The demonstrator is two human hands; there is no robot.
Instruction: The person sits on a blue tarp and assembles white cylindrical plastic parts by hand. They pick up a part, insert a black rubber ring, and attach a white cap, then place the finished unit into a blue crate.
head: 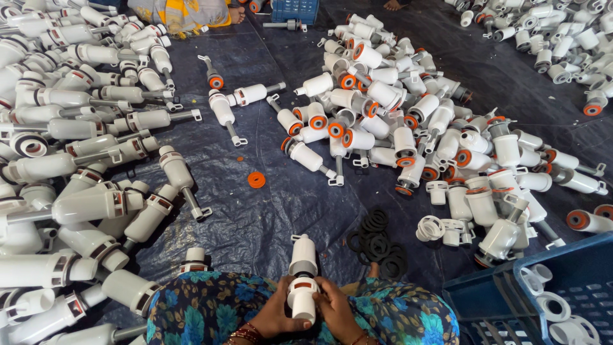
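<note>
Blue plastic crate [578, 262], slotted walls, at lower right; it holds white rings and caps. A second blue crate [295, 9] sits at the top edge, centre. No labels or signs legible anywhere in view.

Item in hand: white plastic valve assembly [302, 276], cylindrical, stepped body with a dark red-brown band about mid-length and a small looped tip at its far end. It stands roughly upright over the person's lap, above the floral blue-green cloth [211, 313].

Left hand [276, 311]: fingers curled around the lower body of the assembly from the left side, in contact. Right hand [335, 308]: fingers wrapped on the same lower section from the right, in contact. The lower cap end shows between the two hands; the upper part projects clear of both.

Surroundings: dark tarpaulin [255, 217] covers the floor. Pile of black rubber washers [378, 241] lies just beyond the hands, to the right. One loose orange disc [257, 179] lies alone on the tarpaulin. Heap of white parts with orange ends [396, 121] at centre-right; heap of longer white assemblies [70, 160] along the left.
</note>
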